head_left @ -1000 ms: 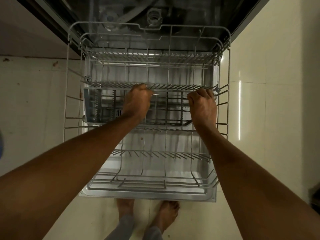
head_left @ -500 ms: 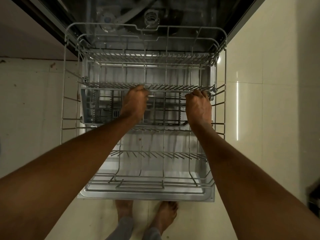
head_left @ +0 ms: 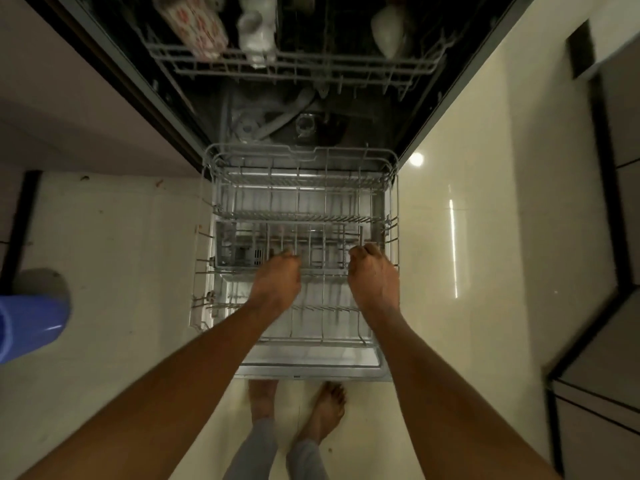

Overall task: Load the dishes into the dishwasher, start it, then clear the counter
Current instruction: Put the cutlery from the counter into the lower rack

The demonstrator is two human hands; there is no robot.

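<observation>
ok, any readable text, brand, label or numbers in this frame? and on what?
None readable.
Patterned box in the upper rack: red marks, a print rather than letters as far as the blur shows.
Dishwasher door front edge: one small dark mark, too small to read.
Lower rack, blue bin: no text visible.

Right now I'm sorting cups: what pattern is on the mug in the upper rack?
White with red flowers, seen in the head view: mug.
</observation>
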